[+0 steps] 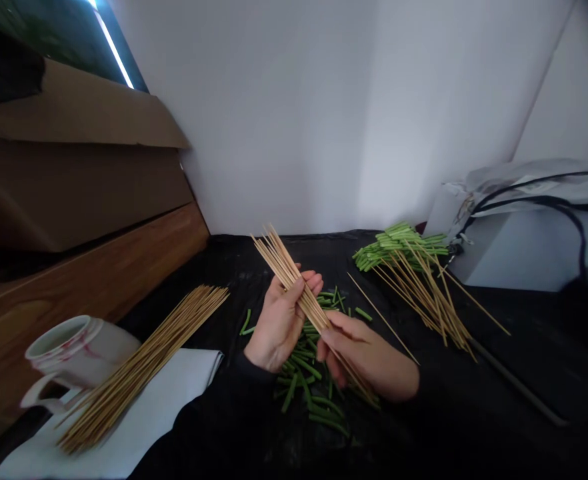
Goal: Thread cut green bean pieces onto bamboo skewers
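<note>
My left hand [279,320] and my right hand [369,357] are both closed round one bundle of thin bamboo skewers [287,267], held slanting up to the left over a black-covered table [474,400]. The left hand grips the bundle near its middle; the right hand pinches it lower down. Under the hands lies a loose pile of short green vegetable stalk pieces [307,383].
A large bundle of bare skewers [144,363] rests on a white cloth [174,393] at the left, beside a white mug [74,350]. At the back right lie skewers threaded with green stalks [404,250]. Cardboard box and wooden ledge stand left; a white bag with black straps right.
</note>
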A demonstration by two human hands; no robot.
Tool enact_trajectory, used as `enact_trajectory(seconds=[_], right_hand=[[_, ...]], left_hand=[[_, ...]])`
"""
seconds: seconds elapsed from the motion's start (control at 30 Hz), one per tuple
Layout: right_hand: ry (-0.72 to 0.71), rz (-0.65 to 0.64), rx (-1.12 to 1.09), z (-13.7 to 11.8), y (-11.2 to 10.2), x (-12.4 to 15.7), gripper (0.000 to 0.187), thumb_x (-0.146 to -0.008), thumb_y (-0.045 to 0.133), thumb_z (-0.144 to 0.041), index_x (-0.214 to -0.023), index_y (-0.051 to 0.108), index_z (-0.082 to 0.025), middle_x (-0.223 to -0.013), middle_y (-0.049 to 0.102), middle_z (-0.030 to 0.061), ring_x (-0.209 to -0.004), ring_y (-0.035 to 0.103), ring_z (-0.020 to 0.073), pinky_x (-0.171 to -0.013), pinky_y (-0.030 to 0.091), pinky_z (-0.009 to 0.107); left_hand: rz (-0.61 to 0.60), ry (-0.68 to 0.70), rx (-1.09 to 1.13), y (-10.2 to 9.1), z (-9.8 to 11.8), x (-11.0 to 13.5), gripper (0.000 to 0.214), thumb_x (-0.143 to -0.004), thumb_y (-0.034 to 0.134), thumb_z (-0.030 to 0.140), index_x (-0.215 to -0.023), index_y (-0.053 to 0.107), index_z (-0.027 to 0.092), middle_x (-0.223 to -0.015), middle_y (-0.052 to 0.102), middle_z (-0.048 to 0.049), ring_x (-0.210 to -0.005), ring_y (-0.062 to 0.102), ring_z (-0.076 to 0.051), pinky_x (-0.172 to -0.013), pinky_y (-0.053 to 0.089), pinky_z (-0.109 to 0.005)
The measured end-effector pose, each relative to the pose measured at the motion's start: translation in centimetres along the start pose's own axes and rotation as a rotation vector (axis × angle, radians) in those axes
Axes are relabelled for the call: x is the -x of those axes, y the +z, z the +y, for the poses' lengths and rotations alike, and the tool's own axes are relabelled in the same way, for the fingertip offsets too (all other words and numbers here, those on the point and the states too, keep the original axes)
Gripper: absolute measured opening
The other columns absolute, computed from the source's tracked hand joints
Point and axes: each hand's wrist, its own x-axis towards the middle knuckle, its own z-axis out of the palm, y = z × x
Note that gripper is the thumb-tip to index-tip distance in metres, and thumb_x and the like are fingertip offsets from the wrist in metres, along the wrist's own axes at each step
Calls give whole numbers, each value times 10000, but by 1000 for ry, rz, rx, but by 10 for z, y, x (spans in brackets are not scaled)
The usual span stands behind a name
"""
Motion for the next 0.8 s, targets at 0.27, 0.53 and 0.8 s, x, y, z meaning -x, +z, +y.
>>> enact_trajectory(seconds=[0.27,0.53,0.8], right_hand=[[56,559,1115,48,-86,4,260,-898,391,-191,-1124,519,-204,-971,643,61,-811,590,162,-669,361,247],[302,548,1167,89,-128,11,171,-941,381,-262,-1003,520,-185,-751,658,14,-710,618,151,-629,322,237],[314,570,1270,93,-126,8,240,-935,382,-226,-807,579,-175,-806,658,58,-754,603,154,-651,320,255]], left_hand=[[33,15,-308,-42,-6,-15,555,-734,716,281,-1233,486,201,-1103,644,-121,-1021,629,-217,-900,488,-394],[147,290,-724,-97,-8,-30,576,-751,636,325,-1267,450,151,-1010,649,-101,-837,655,-185,-771,512,-338],[147,331,-825,-100,-8,-25,528,-774,594,303,-1257,455,143,-983,642,-87,-778,651,-168,-699,501,-298]])
